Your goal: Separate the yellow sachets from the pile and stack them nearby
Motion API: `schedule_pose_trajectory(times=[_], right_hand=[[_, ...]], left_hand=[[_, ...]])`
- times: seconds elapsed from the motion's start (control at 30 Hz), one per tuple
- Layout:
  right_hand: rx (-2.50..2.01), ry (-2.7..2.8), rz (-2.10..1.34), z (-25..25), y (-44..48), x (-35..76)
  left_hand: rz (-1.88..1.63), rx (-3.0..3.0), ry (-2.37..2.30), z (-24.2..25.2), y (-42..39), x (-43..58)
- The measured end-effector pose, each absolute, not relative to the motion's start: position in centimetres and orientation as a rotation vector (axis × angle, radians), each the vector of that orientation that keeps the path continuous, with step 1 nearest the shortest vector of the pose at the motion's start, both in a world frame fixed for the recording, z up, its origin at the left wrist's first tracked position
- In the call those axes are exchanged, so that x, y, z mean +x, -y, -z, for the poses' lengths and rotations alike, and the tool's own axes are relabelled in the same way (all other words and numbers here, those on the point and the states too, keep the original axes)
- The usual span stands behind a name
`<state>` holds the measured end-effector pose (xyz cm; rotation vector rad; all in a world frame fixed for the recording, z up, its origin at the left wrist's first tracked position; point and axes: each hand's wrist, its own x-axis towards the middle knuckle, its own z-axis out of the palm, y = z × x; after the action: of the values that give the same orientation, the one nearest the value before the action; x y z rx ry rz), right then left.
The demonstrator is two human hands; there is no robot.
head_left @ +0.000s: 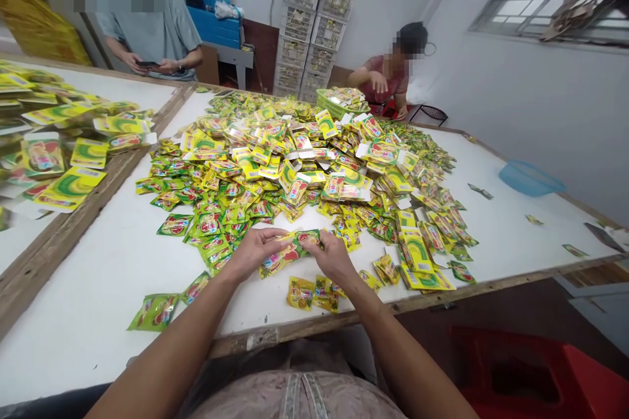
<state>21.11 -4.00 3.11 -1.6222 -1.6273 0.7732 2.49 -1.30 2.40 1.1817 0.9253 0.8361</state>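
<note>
My left hand [255, 250] and my right hand [332, 256] meet over the near edge of a white table [88, 288]. Together they pinch a small stack of green and yellow sachets [289, 250], the fingers of both curled round it. Just behind my hands spreads a big heap of the same sachets [299, 170], mixed with yellow printed cards. A few loose sachets [314, 293] lie on the table under my right wrist.
A green basket [330, 105] of sachets stands at the heap's far side, where a seated person reaches in. Another person stands at the back left holding a phone. A blue bowl [529, 178] sits far right. More cards cover the left table [54, 144]. A red stool [535, 373] is at lower right.
</note>
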Motion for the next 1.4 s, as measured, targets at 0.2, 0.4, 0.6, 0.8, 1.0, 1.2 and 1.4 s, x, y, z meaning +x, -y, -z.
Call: schedule_pose_trajectory(times=[0.2, 0.4, 0.6, 0.8, 1.0, 1.2, 1.4], right_hand=[[-1.424, 1.448, -1.054, -3.2, 4.1, 20.7], [-1.384, 1.198, -1.314, -3.0, 4.1, 20.8], [-1.535, 1.247, -0.967, -2.6, 4.3, 20.0], [-1.564, 1.39, -0.878, -2.2, 4.6, 18.8], [-1.624, 1.529, -0.634, -2.1, 5.2, 18.1], [-1.662, 1.569, -0.677, -1.8, 5.0, 17.3], [-1.614, 1.551, -0.608, -2.1, 4.6, 17.4]], left_hand=[[-0.814, 1.131, -0.971, -2.6, 1.3, 2.7], [-0.78, 1.088, -0.87, -1.3, 1.0, 2.6], [-0.82, 1.122, -0.884, -1.4, 0.9, 2.7], [-0.883, 1.133, -0.908, -1.0, 0.7, 2.5], [-0.897, 1.137, -0.898, -0.9, 0.7, 2.6], [-0.995, 1.082, -0.957, -0.9, 0.5, 2.4], [-1.009, 1.062, -0.963, -1.0, 0.5, 2.5]])
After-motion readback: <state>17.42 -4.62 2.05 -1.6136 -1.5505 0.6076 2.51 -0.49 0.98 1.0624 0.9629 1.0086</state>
